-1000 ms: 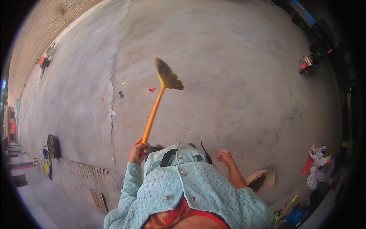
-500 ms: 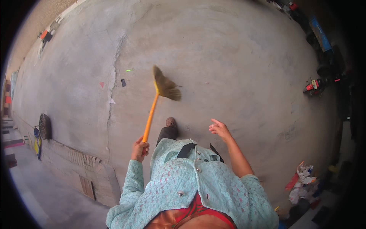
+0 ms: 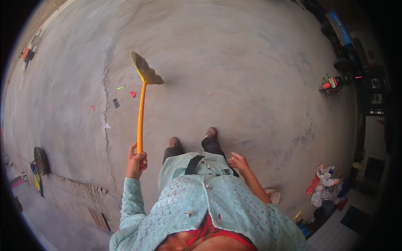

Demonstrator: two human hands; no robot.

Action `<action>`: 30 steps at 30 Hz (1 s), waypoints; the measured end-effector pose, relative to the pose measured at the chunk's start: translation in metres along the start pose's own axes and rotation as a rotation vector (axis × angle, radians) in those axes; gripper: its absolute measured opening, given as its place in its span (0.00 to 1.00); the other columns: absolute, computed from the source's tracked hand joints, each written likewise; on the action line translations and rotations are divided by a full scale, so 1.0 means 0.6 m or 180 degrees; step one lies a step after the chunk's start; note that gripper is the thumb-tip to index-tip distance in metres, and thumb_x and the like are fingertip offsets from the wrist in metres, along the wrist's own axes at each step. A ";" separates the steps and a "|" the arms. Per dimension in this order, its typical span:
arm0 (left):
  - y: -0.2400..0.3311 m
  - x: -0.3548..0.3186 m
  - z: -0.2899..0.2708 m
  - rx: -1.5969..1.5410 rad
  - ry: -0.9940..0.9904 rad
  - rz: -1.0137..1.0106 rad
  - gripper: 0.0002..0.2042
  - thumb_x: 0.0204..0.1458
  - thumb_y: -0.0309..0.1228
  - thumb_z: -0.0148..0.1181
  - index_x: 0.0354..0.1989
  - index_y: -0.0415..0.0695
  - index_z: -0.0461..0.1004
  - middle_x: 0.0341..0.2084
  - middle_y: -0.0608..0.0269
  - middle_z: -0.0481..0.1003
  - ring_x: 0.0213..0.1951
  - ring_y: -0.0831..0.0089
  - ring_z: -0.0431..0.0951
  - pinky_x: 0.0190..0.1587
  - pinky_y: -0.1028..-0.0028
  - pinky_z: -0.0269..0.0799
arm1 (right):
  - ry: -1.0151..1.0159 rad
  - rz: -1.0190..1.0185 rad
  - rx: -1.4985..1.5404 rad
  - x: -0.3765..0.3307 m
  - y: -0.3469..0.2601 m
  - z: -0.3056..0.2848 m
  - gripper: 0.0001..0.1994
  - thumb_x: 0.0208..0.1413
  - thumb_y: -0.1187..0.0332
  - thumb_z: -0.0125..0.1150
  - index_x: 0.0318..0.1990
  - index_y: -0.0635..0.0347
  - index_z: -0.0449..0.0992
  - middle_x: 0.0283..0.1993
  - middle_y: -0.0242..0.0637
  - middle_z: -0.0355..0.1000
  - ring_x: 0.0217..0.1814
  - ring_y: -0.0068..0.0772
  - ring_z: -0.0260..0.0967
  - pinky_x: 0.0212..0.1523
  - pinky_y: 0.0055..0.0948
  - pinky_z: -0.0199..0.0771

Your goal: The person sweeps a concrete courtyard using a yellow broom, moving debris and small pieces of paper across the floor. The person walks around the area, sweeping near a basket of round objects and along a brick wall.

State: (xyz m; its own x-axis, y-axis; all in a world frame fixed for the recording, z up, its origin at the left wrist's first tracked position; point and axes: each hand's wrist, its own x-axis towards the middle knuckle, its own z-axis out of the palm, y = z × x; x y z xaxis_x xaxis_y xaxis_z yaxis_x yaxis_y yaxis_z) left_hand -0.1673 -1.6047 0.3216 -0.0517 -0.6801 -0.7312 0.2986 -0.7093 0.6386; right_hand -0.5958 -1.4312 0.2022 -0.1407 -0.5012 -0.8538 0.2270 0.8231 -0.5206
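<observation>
My left hand is wrapped round the upper end of a long orange handle belonging to a broom. Its fanned bristles point away from me and appear to rest on the concrete floor. Just left of the handle lie small scraps: a red scrap, a bright green strip and a dark rectangular piece. Farther left are a faded pink scrap and a whitish scrap. My right hand hangs beside my jacket, fingers loosely apart, holding nothing.
A crack runs along the floor at left. A dark round basket stands near the left ledge, with a wooden board below. Plastic bags are heaped at right, beyond which a red motorcycle is parked.
The broom has swung left and its bristles lie farther away. The red scrap now shows beside it. My right hand has dropped closer to my jacket, and both my feet are visible.
</observation>
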 end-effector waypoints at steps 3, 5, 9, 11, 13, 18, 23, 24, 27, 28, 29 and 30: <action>0.012 0.002 0.077 -0.0110 -0.0397 -0.0119 0.24 0.38 0.20 0.48 0.48 0.49 0.55 0.17 0.62 0.66 0.10 0.80 0.62 0.07 0.83 0.55 | 0.0066 -0.0005 0.0100 0.019 -0.005 -0.040 0.23 0.51 0.64 0.48 0.54 0.60 0.57 0.34 0.39 0.68 0.32 0.29 0.69 0.31 0.25 0.69; 0.011 -0.011 0.125 -0.0194 -0.0658 -0.0240 0.25 0.38 0.19 0.48 0.49 0.46 0.54 0.17 0.61 0.65 0.10 0.80 0.62 0.06 0.82 0.54 | 0.0067 0.0138 0.0142 0.044 -0.012 -0.070 0.22 0.51 0.64 0.48 0.53 0.60 0.58 0.33 0.39 0.68 0.32 0.29 0.68 0.31 0.25 0.70; -0.015 0.006 0.203 -0.0131 -0.1138 -0.0694 0.24 0.39 0.19 0.47 0.49 0.50 0.58 0.20 0.59 0.66 0.11 0.80 0.60 0.09 0.83 0.53 | 0.0173 0.0032 0.0416 0.073 -0.044 -0.116 0.22 0.51 0.64 0.48 0.53 0.60 0.57 0.33 0.39 0.67 0.32 0.29 0.68 0.31 0.26 0.70; -0.022 0.025 0.254 -0.0144 -0.1381 -0.0993 0.25 0.39 0.19 0.47 0.49 0.49 0.57 0.21 0.58 0.66 0.12 0.80 0.61 0.09 0.83 0.54 | 0.0242 -0.0166 0.0563 0.073 -0.045 -0.142 0.22 0.52 0.63 0.48 0.54 0.61 0.56 0.33 0.39 0.67 0.32 0.29 0.67 0.32 0.27 0.70; -0.045 0.057 0.301 -0.0060 -0.1549 -0.1212 0.24 0.39 0.19 0.47 0.49 0.47 0.57 0.22 0.57 0.66 0.12 0.80 0.61 0.10 0.83 0.55 | 0.0352 -0.0167 0.0699 0.058 -0.040 -0.160 0.21 0.51 0.64 0.48 0.53 0.61 0.57 0.32 0.38 0.67 0.31 0.29 0.68 0.31 0.26 0.70; -0.120 0.161 0.390 0.0027 -0.1675 -0.1723 0.22 0.40 0.20 0.47 0.48 0.44 0.56 0.21 0.56 0.66 0.12 0.80 0.61 0.10 0.83 0.55 | 0.0532 0.0066 0.0678 0.026 -0.016 -0.197 0.22 0.52 0.64 0.47 0.53 0.62 0.56 0.34 0.40 0.67 0.33 0.32 0.67 0.32 0.29 0.70; -0.160 0.229 0.369 0.0229 -0.1076 -0.1661 0.19 0.40 0.21 0.48 0.45 0.43 0.57 0.19 0.58 0.65 0.13 0.81 0.60 0.10 0.82 0.53 | 0.0672 0.0144 0.0776 0.018 0.016 -0.195 0.22 0.52 0.64 0.47 0.53 0.62 0.56 0.34 0.41 0.67 0.33 0.34 0.68 0.33 0.31 0.71; -0.164 0.242 0.342 0.0269 -0.0913 -0.1607 0.19 0.40 0.22 0.47 0.44 0.43 0.57 0.18 0.59 0.65 0.13 0.82 0.60 0.10 0.83 0.52 | 0.0655 0.0164 0.0800 0.018 0.017 -0.189 0.22 0.51 0.64 0.47 0.53 0.61 0.56 0.34 0.41 0.67 0.33 0.33 0.68 0.32 0.29 0.71; -0.136 0.259 0.234 -0.0105 -0.0984 -0.1666 0.14 0.42 0.24 0.46 0.39 0.46 0.59 0.19 0.63 0.64 0.13 0.83 0.59 0.11 0.84 0.52 | 0.0551 0.0182 0.0841 0.023 0.016 -0.172 0.22 0.51 0.64 0.48 0.54 0.59 0.57 0.33 0.40 0.68 0.32 0.32 0.68 0.31 0.27 0.71; -0.105 0.237 0.217 -0.0067 -0.0749 -0.1587 0.12 0.42 0.25 0.45 0.38 0.47 0.60 0.19 0.64 0.64 0.13 0.84 0.58 0.12 0.84 0.52 | 0.0476 0.0170 0.0844 0.030 0.020 -0.167 0.22 0.50 0.64 0.48 0.54 0.59 0.57 0.33 0.40 0.68 0.32 0.31 0.68 0.31 0.27 0.71; -0.083 0.218 0.193 -0.0001 -0.0648 -0.1508 0.12 0.42 0.25 0.45 0.38 0.47 0.60 0.19 0.64 0.64 0.13 0.84 0.58 0.12 0.84 0.52 | 0.0395 0.0152 0.0839 0.037 0.021 -0.161 0.22 0.50 0.64 0.48 0.54 0.59 0.58 0.32 0.40 0.68 0.31 0.31 0.68 0.31 0.26 0.71; -0.064 0.202 0.170 0.0067 -0.0555 -0.1422 0.12 0.42 0.25 0.46 0.38 0.47 0.61 0.20 0.64 0.64 0.13 0.84 0.58 0.12 0.85 0.52 | 0.0351 0.0124 0.0737 0.044 0.018 -0.153 0.22 0.50 0.64 0.49 0.53 0.59 0.58 0.32 0.40 0.68 0.31 0.31 0.68 0.31 0.26 0.70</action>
State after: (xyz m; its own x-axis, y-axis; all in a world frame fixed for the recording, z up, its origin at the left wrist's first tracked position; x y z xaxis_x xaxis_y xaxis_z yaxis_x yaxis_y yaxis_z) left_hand -0.2822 -1.6790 0.2331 -0.3301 -0.3275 -0.8853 0.1914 -0.9416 0.2770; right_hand -0.6856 -1.4113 0.1743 -0.2290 -0.4276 -0.8745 0.4471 0.7518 -0.4847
